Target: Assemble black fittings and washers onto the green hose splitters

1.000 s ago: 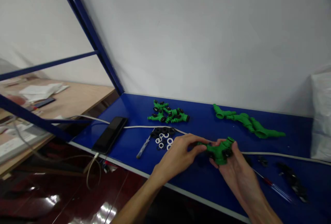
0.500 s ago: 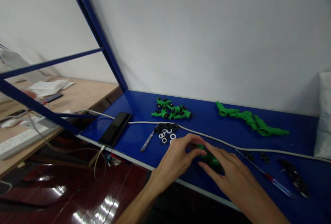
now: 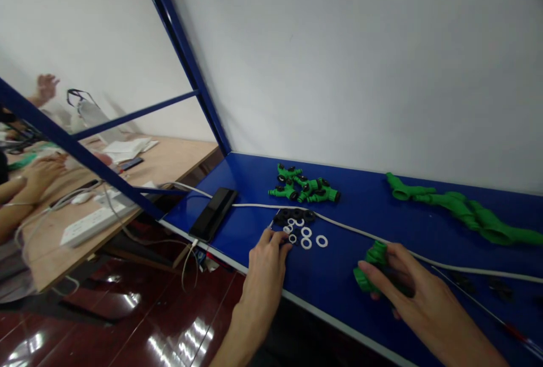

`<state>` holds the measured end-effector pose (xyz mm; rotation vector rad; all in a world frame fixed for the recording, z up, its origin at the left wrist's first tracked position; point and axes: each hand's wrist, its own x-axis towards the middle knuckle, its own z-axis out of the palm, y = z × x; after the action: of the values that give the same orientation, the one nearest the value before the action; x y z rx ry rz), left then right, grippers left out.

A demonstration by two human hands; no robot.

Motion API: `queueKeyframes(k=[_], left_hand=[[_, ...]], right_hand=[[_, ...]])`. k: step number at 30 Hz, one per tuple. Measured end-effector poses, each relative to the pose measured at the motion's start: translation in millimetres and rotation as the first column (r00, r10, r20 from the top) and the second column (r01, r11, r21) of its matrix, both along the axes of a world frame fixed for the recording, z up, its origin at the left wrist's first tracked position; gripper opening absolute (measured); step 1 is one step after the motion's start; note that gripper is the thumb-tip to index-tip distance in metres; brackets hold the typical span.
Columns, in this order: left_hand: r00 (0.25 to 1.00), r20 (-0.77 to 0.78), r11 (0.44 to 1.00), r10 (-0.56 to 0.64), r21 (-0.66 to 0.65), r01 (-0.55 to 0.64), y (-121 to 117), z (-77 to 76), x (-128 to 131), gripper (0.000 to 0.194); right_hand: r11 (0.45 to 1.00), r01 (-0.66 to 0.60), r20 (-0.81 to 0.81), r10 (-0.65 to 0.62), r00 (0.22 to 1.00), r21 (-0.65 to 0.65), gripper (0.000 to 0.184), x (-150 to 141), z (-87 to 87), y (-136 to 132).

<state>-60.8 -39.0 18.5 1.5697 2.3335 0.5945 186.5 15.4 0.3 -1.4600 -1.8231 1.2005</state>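
Observation:
My right hand (image 3: 418, 293) grips a green plastic hose connector (image 3: 368, 276), one ring-shaped end pointing up between thumb and fingers. My left hand (image 3: 267, 262) is down on the blue table with thumb and fingertips together, at the edge of a group of white washers (image 3: 306, 242) and black rings (image 3: 311, 217). What those fingertips pinch, if anything, is too small or hidden. A thin screwdriver shaft (image 3: 272, 221) shows just beyond them; its handle is covered by the hand. Behind lies a cluster of green connectors with black parts (image 3: 311, 189).
Plain green connectors (image 3: 453, 208) lie in a row at the back right. A white cable (image 3: 356, 232) crosses the table past a black phone (image 3: 213, 214). A red-handled screwdriver (image 3: 515, 333) and dark parts lie right. Beyond the blue frame (image 3: 186, 61), another person's hands (image 3: 44, 175) show at a wooden table.
My left hand has left the green connector and moved left to the washers and small screwdriver. My right hand alone now holds the connector, farther right. The view has shifted left.

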Motion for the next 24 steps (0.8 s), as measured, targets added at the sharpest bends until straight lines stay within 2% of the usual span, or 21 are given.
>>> queueKeyframes(k=[3, 6, 12, 17, 20, 24], left_hand=[[1.0, 0.027, 1.0, -0.002, 0.009, 0.002, 3.5, 2.8, -0.9, 0.011], [0.995, 0.102, 1.0, -0.002, 0.014, 0.0, 4.1, 3.4, -5.3, 0.007], [0.954, 0.299, 0.999, 0.004, 0.04, -0.017, 5.6, 3.8, -15.6, 0.01], [0.93, 0.361, 0.988, -0.072, 0.15, 0.018, 20.8, 18.1, -19.5, 0.025], [0.833, 0.515, 0.978, -0.202, 0.154, 0.142, 47.4, 30.7, -6.4, 0.032], [0.581, 0.681, 0.885, -0.446, 0.239, 0.401, 94.5, 43.8, 26.1, 0.028]], right_hand=[[0.983, -0.04, -0.214, 0.002, 0.977, -0.177, 0.053, -1.3, 2.6, -0.5], [0.974, -0.065, -0.351, -0.015, 0.936, -0.217, 0.051, -3.2, 7.7, 3.0], [0.965, -0.062, -0.413, -0.05, 0.909, -0.255, 0.054, -6.6, 20.4, 18.6], [0.954, -0.07, -0.424, -0.064, 0.903, -0.293, 0.053, -7.8, 30.1, 30.2], [0.94, -0.117, -0.478, -0.055, 0.877, -0.322, 0.056, -8.1, 26.7, 36.2], [0.916, -0.151, -0.529, -0.075, 0.845, -0.371, 0.06, -8.6, 21.3, 40.0]])
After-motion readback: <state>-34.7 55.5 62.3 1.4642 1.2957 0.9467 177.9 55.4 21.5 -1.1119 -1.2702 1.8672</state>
